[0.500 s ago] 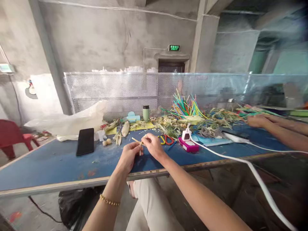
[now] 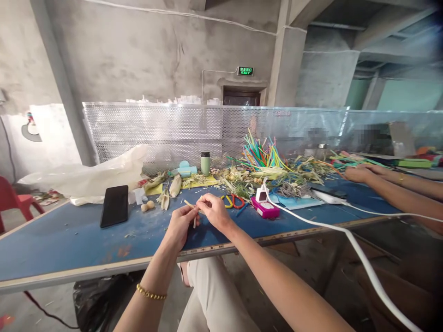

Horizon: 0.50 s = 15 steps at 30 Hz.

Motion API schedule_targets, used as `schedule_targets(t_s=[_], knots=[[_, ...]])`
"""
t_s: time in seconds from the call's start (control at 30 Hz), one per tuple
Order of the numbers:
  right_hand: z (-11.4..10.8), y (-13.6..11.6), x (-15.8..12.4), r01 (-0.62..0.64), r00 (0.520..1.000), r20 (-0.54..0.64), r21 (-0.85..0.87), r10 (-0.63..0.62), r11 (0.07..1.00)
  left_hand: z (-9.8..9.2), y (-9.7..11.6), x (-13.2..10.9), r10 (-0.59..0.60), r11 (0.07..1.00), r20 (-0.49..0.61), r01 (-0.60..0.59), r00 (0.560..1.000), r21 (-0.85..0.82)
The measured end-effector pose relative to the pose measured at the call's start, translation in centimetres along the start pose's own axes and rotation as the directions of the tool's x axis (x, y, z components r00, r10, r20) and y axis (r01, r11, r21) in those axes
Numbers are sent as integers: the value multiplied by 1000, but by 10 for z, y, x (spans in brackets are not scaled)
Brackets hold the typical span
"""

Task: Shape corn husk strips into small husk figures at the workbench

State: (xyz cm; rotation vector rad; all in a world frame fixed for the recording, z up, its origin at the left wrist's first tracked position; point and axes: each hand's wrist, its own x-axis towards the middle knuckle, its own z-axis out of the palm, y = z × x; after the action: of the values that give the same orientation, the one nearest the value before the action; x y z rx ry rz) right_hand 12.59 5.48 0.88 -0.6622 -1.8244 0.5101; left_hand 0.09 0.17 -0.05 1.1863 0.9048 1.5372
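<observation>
Above the front of the blue table, my left hand (image 2: 182, 225) pinches a pale, narrow strip (image 2: 188, 203) that resembles corn husk; one end sticks out to the upper left and another piece hangs below the fingers. My right hand (image 2: 213, 212) meets it from the right, fingertips pressed together at the same spot. Its fingers cover whatever part of the strip lies between them. Just beyond the hands lie pieces of dry husk (image 2: 164, 199), small pale wooden-looking balls (image 2: 148, 206), and tools with yellow and red handles (image 2: 238, 201).
A black phone (image 2: 114, 206) lies left, near a crumpled plastic sheet (image 2: 104, 173). Behind are a green cup (image 2: 205, 163), colourful pipe-cleaner-like stems (image 2: 261, 154) and husk scraps. Right, a white charger (image 2: 262, 194) sits by a magenta box (image 2: 265, 208); a white cable (image 2: 321, 225) runs past. Another person's hands (image 2: 360, 174) work there.
My view has swung slightly right, so everything sits further left. My right fingertips have come closer to my left ones over the strip, which shows less between them.
</observation>
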Motion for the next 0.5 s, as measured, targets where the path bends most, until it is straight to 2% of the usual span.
schedule_targets(t_s=[0.27, 0.5], knots=[[0, -3, -1, 38, 999, -23, -75, -40, 996, 0, -1, 3, -24, 999, -15, 24, 1000, 29], [2, -2, -2, 17, 999, -44, -93, -21, 996, 1, -2, 3, 16, 999, -11, -16, 1000, 52]])
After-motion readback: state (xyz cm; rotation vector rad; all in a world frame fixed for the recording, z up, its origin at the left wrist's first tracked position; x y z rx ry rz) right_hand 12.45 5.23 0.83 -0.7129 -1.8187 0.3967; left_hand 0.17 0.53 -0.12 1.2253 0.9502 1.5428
